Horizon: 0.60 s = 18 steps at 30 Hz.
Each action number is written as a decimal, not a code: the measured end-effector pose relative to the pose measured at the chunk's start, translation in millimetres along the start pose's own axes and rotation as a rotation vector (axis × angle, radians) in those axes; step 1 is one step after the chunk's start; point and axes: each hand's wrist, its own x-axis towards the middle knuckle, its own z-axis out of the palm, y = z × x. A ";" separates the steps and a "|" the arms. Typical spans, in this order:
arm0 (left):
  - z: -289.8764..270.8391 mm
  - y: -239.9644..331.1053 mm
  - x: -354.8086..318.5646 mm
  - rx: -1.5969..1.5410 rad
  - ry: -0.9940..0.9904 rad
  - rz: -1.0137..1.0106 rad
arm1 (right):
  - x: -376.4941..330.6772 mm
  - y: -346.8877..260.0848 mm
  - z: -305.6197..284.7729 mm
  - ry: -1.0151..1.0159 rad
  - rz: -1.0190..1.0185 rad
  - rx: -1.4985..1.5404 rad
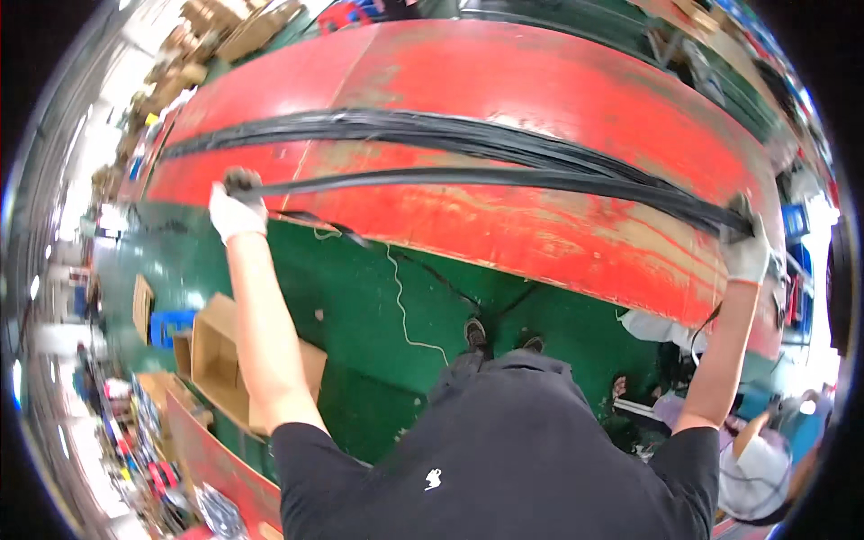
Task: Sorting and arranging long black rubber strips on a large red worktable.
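Observation:
My arms are spread wide over the red table (pixel 540 67), and both hands wear white gloves with dark grey palms. My left hand (pixel 238 205) is closed on one end of a long black strip (pixel 468 176), beyond the table's near edge. At the other side, my right hand (pixel 745 243) grips the strip's right part, close to the right ends of a bundle of similar black strips (pixel 360 122). That bundle lies lengthwise across the table, behind the held strip. A loose black length (pixel 317 221) hangs from near my left hand towards the floor.
Cardboard boxes (pixel 216 360) and a blue stool (pixel 171 326) stand on the green floor (pixel 360 378) at left. A white cord (pixel 400 301) trails across that floor. Another person (pixel 754 468) is at the lower right. White material (pixel 657 326) lies under the table's near right edge.

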 end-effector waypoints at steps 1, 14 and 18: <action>-17.6 27.8 20.4 0.008 -0.033 0.025 | 18.7 -17.7 -37.0 -0.203 0.080 -0.017; -92.3 382.3 217.0 0.215 -0.234 0.130 | 114.2 46.6 -59.9 0.413 -0.023 -0.161; -29.9 302.8 270.1 0.322 -0.018 0.182 | 61.9 1.6 -31.0 0.308 -0.202 -0.390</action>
